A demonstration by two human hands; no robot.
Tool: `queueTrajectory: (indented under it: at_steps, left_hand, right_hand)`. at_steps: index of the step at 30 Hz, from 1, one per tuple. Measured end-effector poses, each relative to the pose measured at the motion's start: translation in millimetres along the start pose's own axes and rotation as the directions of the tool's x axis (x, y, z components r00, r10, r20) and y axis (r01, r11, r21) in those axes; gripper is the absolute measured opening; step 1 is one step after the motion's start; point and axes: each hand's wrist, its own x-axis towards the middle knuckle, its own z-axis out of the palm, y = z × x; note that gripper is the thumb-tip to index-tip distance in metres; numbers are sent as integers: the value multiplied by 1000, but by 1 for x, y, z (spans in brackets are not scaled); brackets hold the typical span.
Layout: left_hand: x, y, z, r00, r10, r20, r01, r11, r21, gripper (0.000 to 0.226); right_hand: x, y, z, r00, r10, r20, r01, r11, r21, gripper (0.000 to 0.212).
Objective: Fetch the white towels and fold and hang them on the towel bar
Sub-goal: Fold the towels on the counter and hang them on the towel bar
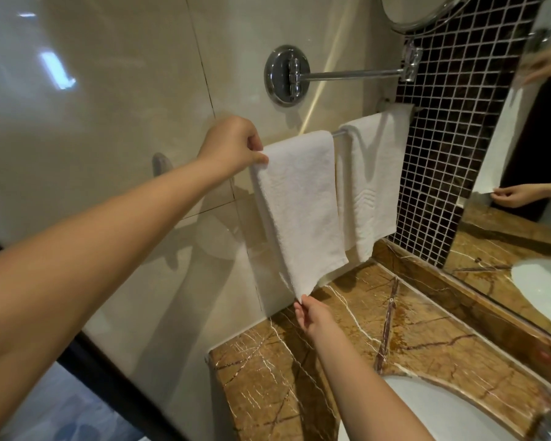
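Cream wall tiles point(109, 90) back a bathroom corner, with a brown marble tabletop point(427, 329) and a white sink point(442, 415) below. A chrome bar point(337, 133) runs along the wall and carries two white towels, both draped over it.

The left grip point(233, 148) is raised to bar height. Its thumb and fingers pinch the top left edge of the near towel point(299, 202), right where the cloth bends over the bar. Below and a little to the right of it, the right grip point(312, 316) pinches the same towel's lowest corner, just above the tabletop. The cloth hangs drawn between the two. The far towel point(372, 179) hangs just to the right of the held one, beyond both grips, and neither touches it.

The near towel hangs slightly askew, so this is probably the straightening step. It looks light, soft and limp, with no stiffness of its own. It would likely slide on the smooth bar if one side were pulled harder. Edges and corners seem the best places to hold it, with a gentle, even downward pull.
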Motion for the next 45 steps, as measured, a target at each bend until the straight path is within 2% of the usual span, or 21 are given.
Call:
queueTrajectory:
  at_steps: [16,20,23,25,26,28,29,30,32,37,41,43,45]
  left_hand:
    - [18,22,23,1000,13,-11,-13,1000,-21,25]
    - [17,19,23,1000,11,-5,-11,1000,-8,22]
    - [11,20,24,1000,9,0,-9,1000,1,23]
    - [4,21,25,1000,-16,14,17,1000,-14,30]
    - [0,22,25,999,-27,30,28,1000,-14,34]
    - [-8,26,23,997,-35,70,34,999,18,40]
    - [-13,28,21,996,-36,86,33,999,38,42]
    - [-17,30,18,994,-40,98,36,998,51,43]
    - [-25,35,11,993,-45,112,38,997,61,46]
    - [-38,51,-24,995,8,96,-18,995,97,46]
    - [-45,70,-66,995,96,-7,-95,991,93,44]
    - [-48,75,-81,991,125,-52,-121,990,75,45]
    - [-53,76,-90,986,148,-73,-143,988,61,46]
  right_hand:
    - [43,-36,-21,1000,29,-13,-30,995,-99,13]
    - [33,-41,-27,1000,9,-26,-14,980,-198,8]
    - [14,-54,-30,992,-107,-66,73,919,-387,11]
    - [-2,-69,-30,969,-237,-74,157,815,-559,23]
    - [-11,-79,-31,939,-339,-54,213,698,-683,32]
    - [-37,-100,-31,844,-534,45,266,343,-901,44]
    - [-54,-111,-30,785,-610,107,266,176,-948,47]
    - [-70,-123,-28,729,-664,168,260,42,-965,48]
    - [-103,-148,-21,629,-733,259,240,-133,-962,52]
    - [-195,-198,7,384,-808,447,197,-401,-895,49]
    - [-263,-218,33,167,-788,593,115,-582,-805,48]
    - [-288,-222,42,104,-772,627,83,-621,-779,47]
    - [-304,-222,45,80,-766,638,53,-636,-770,46]
